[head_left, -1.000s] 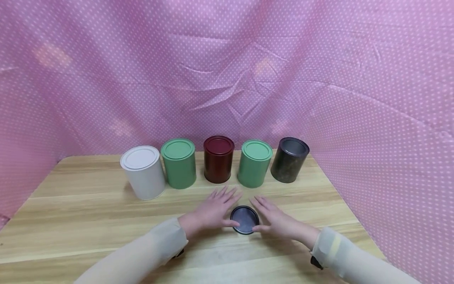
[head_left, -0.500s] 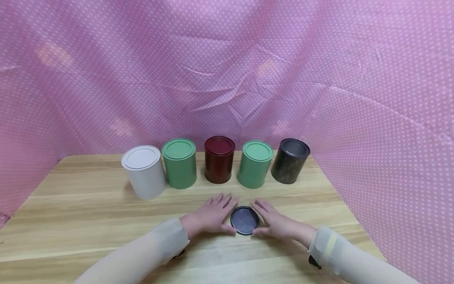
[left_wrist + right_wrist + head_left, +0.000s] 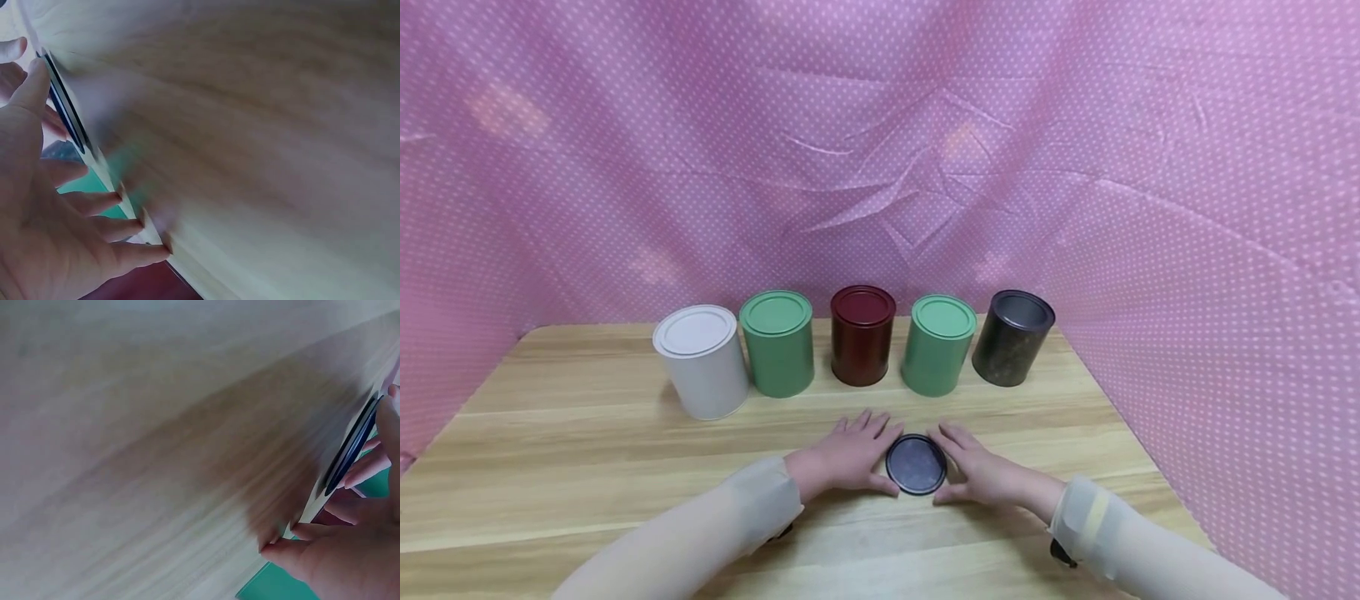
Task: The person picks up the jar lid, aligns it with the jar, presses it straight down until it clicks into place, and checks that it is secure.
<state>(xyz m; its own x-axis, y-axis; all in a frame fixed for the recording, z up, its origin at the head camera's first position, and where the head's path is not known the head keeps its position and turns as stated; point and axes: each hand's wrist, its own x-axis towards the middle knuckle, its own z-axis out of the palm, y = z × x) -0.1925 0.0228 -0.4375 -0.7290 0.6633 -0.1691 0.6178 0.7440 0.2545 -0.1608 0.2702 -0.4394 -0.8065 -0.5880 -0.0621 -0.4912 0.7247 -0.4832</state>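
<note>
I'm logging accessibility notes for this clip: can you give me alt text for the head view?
Two hands, the left hand and the right hand, rest flat on a wooden table on either side of a dark round lid. Behind stand five tins in a row; the black tin at the right end is open.

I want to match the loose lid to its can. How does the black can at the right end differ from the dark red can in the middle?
The black can stands open, its grey inside showing; the dark red can has its lid on. The black can leans outward in the head view; the dark red can looks upright. Both are round tins in the same row on the wooden table. The dark lid lies flat between the left hand and the right hand.
</note>
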